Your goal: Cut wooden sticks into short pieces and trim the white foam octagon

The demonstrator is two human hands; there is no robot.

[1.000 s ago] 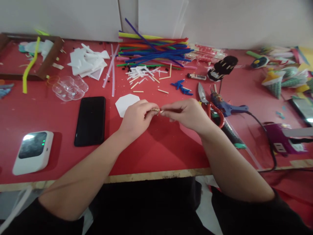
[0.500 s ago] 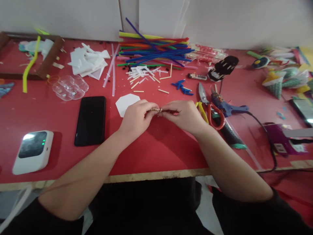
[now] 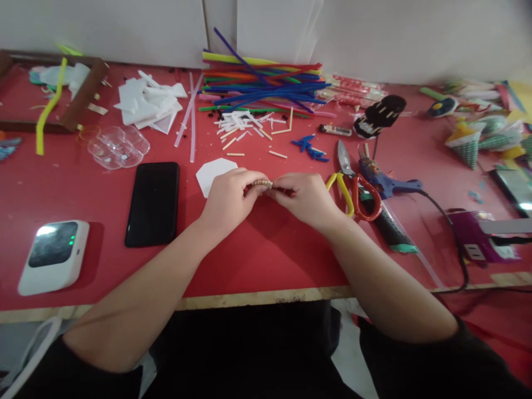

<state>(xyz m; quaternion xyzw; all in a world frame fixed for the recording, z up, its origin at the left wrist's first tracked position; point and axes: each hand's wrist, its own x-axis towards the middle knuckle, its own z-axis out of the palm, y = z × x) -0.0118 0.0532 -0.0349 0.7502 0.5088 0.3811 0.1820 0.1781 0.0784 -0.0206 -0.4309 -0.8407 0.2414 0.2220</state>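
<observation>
Over the middle of the red table, my left hand [image 3: 230,200] pinches a small row of short wooden sticks [image 3: 261,183] between thumb and fingers. Only the pale tan ends along the top edge show; the rest is covered by the fingers. My right hand [image 3: 310,199] meets it from the other side, thumb and forefinger closed at the row's right end. Whether a separate piece sits in those fingertips is too small to tell. A white many-sided piece of paper [image 3: 211,173] lies partly behind my left hand. Scissors [image 3: 351,185] with red and yellow handles lie beside my right wrist.
Behind the hands lie loose sticks and white bits [image 3: 241,123], blue bits [image 3: 310,148] and a heap of coloured pipe cleaners [image 3: 261,83]. A black phone [image 3: 152,204] and a white device [image 3: 54,256] are at left. A blue glue gun [image 3: 388,180] with its cable lies right.
My right hand has shifted slightly left, closer to the left hand, and more of the scissors' yellow handle shows. Both hands keep their pinch.
</observation>
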